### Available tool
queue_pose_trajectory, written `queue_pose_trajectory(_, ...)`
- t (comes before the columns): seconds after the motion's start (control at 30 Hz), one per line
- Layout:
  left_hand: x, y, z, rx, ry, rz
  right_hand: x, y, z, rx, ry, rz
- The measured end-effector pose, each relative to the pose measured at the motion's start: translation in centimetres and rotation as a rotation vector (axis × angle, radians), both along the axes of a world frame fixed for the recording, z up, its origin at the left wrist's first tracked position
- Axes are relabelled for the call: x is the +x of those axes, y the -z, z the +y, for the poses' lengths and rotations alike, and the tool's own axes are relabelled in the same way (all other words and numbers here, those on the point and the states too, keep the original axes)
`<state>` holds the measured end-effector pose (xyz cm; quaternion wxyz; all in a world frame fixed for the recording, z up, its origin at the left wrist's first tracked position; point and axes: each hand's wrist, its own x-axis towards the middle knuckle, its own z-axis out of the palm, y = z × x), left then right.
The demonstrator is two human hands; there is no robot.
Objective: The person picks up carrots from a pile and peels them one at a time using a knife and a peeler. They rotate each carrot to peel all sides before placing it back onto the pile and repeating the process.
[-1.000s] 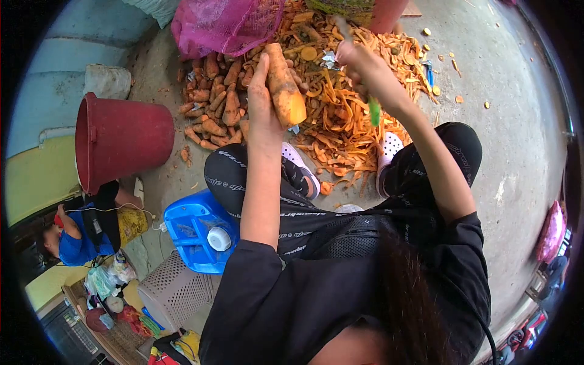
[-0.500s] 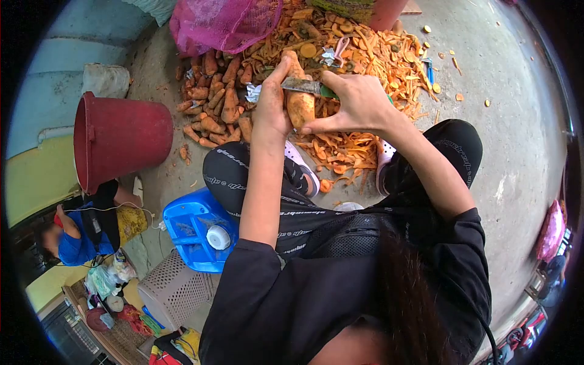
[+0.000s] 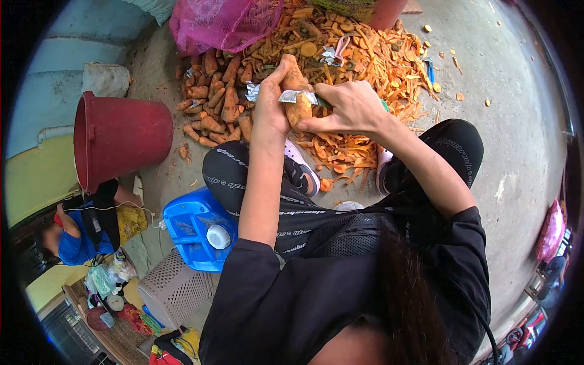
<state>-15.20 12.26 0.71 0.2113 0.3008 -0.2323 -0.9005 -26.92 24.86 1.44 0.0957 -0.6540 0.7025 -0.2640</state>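
Observation:
My left hand [image 3: 272, 103] is wrapped round a thick, partly dirty carrot [image 3: 298, 114], which it holds upright over a heap of peelings. A knife [image 3: 294, 97] with a green handle is gripped in my right hand [image 3: 351, 104]. Its bright blade lies across the middle of the carrot, and my right thumb presses near the carrot's lower end. Most of the handle is hidden by the fingers. Below and around my hands spread orange peelings and carrot slices [image 3: 347, 149]. Whole, dirty carrots [image 3: 222, 100] are piled to the left.
A magenta mesh sack [image 3: 222, 24] stands behind the carrots. To the left are a red bucket [image 3: 125, 140], a blue jerrycan [image 3: 191, 228] and a grey perforated basket [image 3: 173, 289]. A pink peeler [image 3: 342, 48] lies on the peelings. A person in blue [image 3: 85, 234] is at far left.
The knife blade has tilted, so it now reflects light, and sits slightly lower in the picture. My right hand has rolled a little, and the carrot has shifted slightly.

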Motion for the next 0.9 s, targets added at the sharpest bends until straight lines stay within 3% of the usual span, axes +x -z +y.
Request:
queue_pose_trajectory(0.23,0.3,0.5,-0.5,-0.064,0.061,-0.029,0.5,-0.1,0.4,-0.019,-0.085,-0.012)
queue_pose_trajectory(0.37,0.7,1.4,-0.9,0.045,0.075,0.021,1.2,-0.5,0.8,-0.033,-0.176,0.025)
queue_pose_trajectory(0.4,1.0,1.5,-0.8,0.059,0.075,0.082,1.9,0.0,0.9,-0.164,-0.150,0.072)
queue_pose_trajectory(0.47,0.9,1.4,-0.9,0.048,0.026,0.141,1.6,-0.7,1.1,-0.026,-0.154,-0.022)
queue_pose_trajectory(0.53,0.7,1.2,-1.1,0.000,-0.077,0.133,0.3,-0.4,0.8,-0.059,-0.213,-0.473)
queue_pose_trajectory(0.57,0.4,-0.3,-0.4,-0.115,-0.176,0.037,0.1,-1.2,1.0,0.032,-0.077,-0.725)
queue_pose_trajectory(0.6,0.5,-0.4,-0.5,-0.059,-0.152,0.079,-0.6,-2.2,0.8,0.121,-0.010,-1.028)
queue_pose_trajectory(0.7,0.9,-0.5,-0.9,0.162,-0.073,0.233,-2.8,-2.5,0.7,0.148,0.018,-1.602)
queue_pose_trajectory(0.77,0.6,-0.8,-0.5,0.078,-0.072,0.179,-3.2,-3.3,0.5,0.093,0.116,-2.034)
queue_pose_trajectory(0.8,0.6,-0.9,-0.3,0.037,-0.075,0.150,-3.6,-3.0,0.4,0.091,0.063,-2.113)
queue_pose_trajectory(0.83,0.7,-0.7,-0.6,0.165,-0.006,0.209,-4.1,-2.4,0.4,0.092,0.010,-2.194)
queue_pose_trajectory(0.9,0.3,-1.3,-0.3,0.045,-0.030,0.187,-4.5,-1.7,0.4,0.087,-0.075,-2.295)
